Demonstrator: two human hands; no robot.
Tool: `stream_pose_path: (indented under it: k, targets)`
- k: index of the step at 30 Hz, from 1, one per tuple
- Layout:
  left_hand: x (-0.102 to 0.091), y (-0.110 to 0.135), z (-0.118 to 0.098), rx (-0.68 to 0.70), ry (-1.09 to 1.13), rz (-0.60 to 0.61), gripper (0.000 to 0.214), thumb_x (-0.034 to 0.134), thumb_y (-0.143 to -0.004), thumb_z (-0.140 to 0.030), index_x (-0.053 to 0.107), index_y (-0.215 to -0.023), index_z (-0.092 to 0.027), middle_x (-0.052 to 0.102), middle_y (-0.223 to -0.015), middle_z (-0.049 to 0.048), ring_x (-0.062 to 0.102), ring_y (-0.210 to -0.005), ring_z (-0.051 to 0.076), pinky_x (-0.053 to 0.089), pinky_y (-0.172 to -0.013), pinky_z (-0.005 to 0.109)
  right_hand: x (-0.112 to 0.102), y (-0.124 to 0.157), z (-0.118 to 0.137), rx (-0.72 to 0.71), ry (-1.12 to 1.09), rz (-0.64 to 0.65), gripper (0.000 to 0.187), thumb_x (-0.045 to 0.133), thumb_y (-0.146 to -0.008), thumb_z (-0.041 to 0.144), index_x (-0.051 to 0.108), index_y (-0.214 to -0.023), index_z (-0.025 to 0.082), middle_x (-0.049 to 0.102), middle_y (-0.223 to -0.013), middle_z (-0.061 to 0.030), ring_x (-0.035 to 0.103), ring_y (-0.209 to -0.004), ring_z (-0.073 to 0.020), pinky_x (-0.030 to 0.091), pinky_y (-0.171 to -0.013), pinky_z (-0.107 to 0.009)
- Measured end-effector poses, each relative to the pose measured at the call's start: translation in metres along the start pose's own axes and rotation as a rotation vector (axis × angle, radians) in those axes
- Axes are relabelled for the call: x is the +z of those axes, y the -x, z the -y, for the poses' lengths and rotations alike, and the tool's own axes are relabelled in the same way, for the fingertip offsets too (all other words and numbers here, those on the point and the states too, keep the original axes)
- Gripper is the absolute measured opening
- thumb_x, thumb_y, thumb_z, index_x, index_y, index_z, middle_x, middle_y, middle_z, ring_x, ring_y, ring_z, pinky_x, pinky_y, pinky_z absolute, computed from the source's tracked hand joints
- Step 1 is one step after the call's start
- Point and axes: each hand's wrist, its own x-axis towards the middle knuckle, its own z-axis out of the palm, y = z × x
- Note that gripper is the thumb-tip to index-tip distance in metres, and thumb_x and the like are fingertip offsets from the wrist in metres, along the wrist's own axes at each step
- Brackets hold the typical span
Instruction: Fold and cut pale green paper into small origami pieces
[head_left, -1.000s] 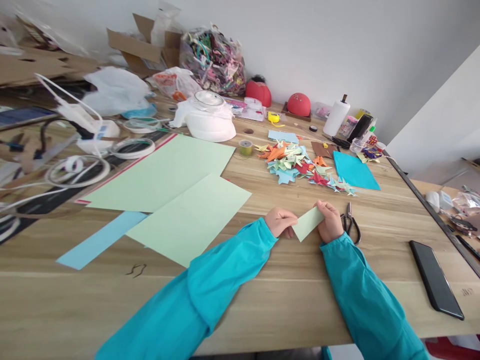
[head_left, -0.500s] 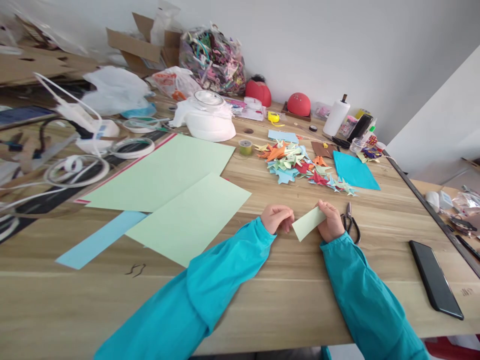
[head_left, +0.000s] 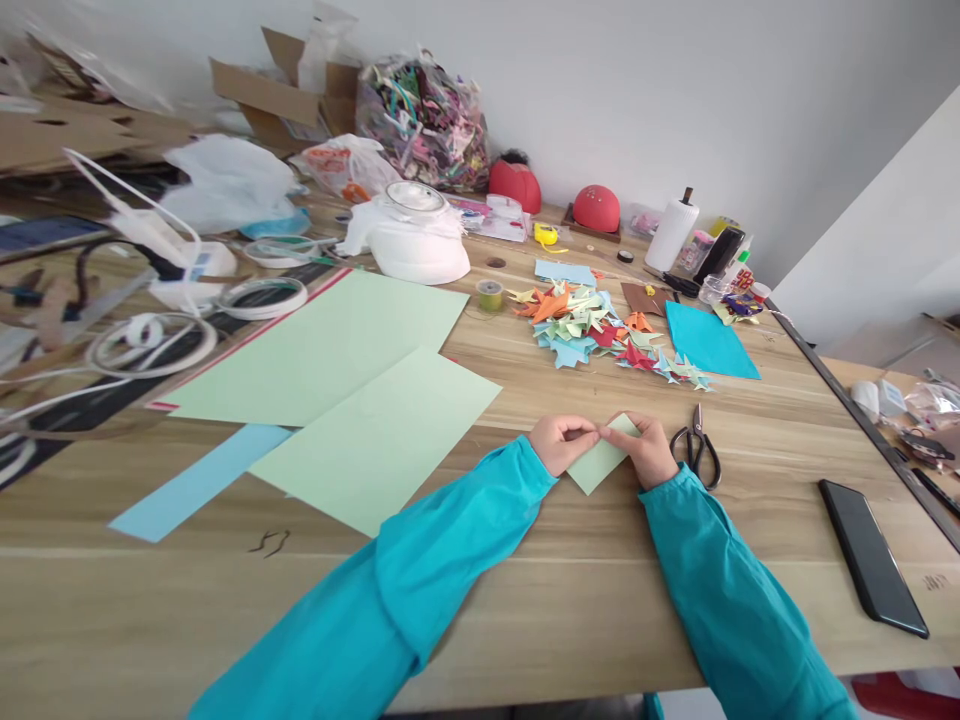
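Observation:
Between my two hands is a small piece of pale green paper [head_left: 598, 466], tilted above the wooden table. My left hand [head_left: 561, 443] pinches its upper left edge, the thumb and fingertips pressed together. My right hand [head_left: 646, 447] grips the same paper from the right, its thumb lying on the upper edge and meeting the left fingertips. Just right of my right hand lie black-handled scissors [head_left: 697, 445]. Beyond both hands rests a pile of folded paper stars [head_left: 581, 320] in orange, green, red and blue.
Large green sheets [head_left: 375, 440] and a blue strip [head_left: 199, 485] lie to the left. A phone [head_left: 872, 555] is at the right. Farther back are a turquoise cloth [head_left: 711, 340], a thread spool [head_left: 490, 294], a white bottle [head_left: 673, 235] and red pincushions [head_left: 597, 208]. Cables [head_left: 154, 345] tangle at far left.
My left hand has moved right and taken hold of the green paper, which only my right hand held before. The paper has shifted slightly left and turned.

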Motion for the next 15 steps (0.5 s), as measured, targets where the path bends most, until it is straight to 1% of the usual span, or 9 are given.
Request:
stream_pose_path:
  k: [3,6,8,9,12,15]
  targets:
    - [0.0002,-0.0004,0.0015,-0.017,0.047,-0.037,0.018,0.065,-0.061,-0.031,0.066,-0.065,-0.013,0.061,-0.054,0.001,0.052,-0.051,0.011,0.039,-0.049,0.022,0.0002,-0.0016,-0.003,-0.002,-0.056,-0.026,0.027,0.077,-0.054,0.038,0.062,-0.06,0.016,0.055,-0.05,0.003,0.044,-0.046,-0.0102,0.032,-0.045,-0.023]
    - [-0.0006,-0.0014,0.0022,-0.031,0.091,-0.089,0.021,0.068,-0.057,-0.031,0.065,-0.067,-0.013,0.06,-0.055,0.0001,0.052,-0.051,0.011,0.041,-0.049,0.021,0.0018,-0.0038,-0.0036,-0.026,-0.215,-0.159,0.025,0.077,-0.053,0.036,0.063,-0.061,0.017,0.056,-0.053,0.0037,0.046,-0.049,-0.0104,0.035,-0.048,-0.024]
    - [-0.0015,-0.0018,0.0016,-0.053,0.097,-0.082,0.025,0.071,-0.054,-0.032,0.065,-0.069,-0.013,0.06,-0.055,-0.0004,0.051,-0.049,0.011,0.041,-0.046,0.022,0.0029,-0.0048,-0.0024,-0.022,-0.331,-0.229,0.024,0.078,-0.052,0.035,0.062,-0.061,0.019,0.055,-0.053,0.0048,0.047,-0.05,-0.0102,0.037,-0.05,-0.024]
    - [-0.0019,-0.002,0.0011,-0.065,0.096,-0.079,0.026,0.072,-0.053,-0.034,0.065,-0.067,-0.013,0.059,-0.053,-0.0006,0.051,-0.048,0.011,0.04,-0.045,0.022,0.0032,-0.0051,-0.0018,-0.012,-0.369,-0.24,0.024,0.078,-0.052,0.034,0.062,-0.061,0.019,0.055,-0.053,0.0051,0.047,-0.05,-0.0101,0.037,-0.05,-0.024]
    - [-0.0038,-0.0034,-0.0005,-0.101,0.169,-0.13,0.03,0.075,-0.05,-0.037,0.066,-0.065,-0.012,0.062,-0.055,0.0011,0.055,-0.051,0.014,0.042,-0.045,0.023,0.0026,-0.005,-0.0016,0.004,-0.374,-0.219,0.022,0.078,-0.052,0.033,0.063,-0.06,0.02,0.057,-0.054,0.0043,0.047,-0.05,-0.0101,0.036,-0.049,-0.024]
    - [-0.0066,-0.0068,0.0,-0.124,0.34,-0.236,0.035,0.077,-0.048,-0.038,0.068,-0.07,-0.012,0.066,-0.062,0.0032,0.06,-0.057,0.018,0.047,-0.05,0.027,0.002,-0.0034,-0.0022,-0.032,-0.261,-0.13,0.018,0.077,-0.054,0.032,0.065,-0.057,0.019,0.059,-0.056,0.0024,0.048,-0.051,-0.0104,0.036,-0.05,-0.024]
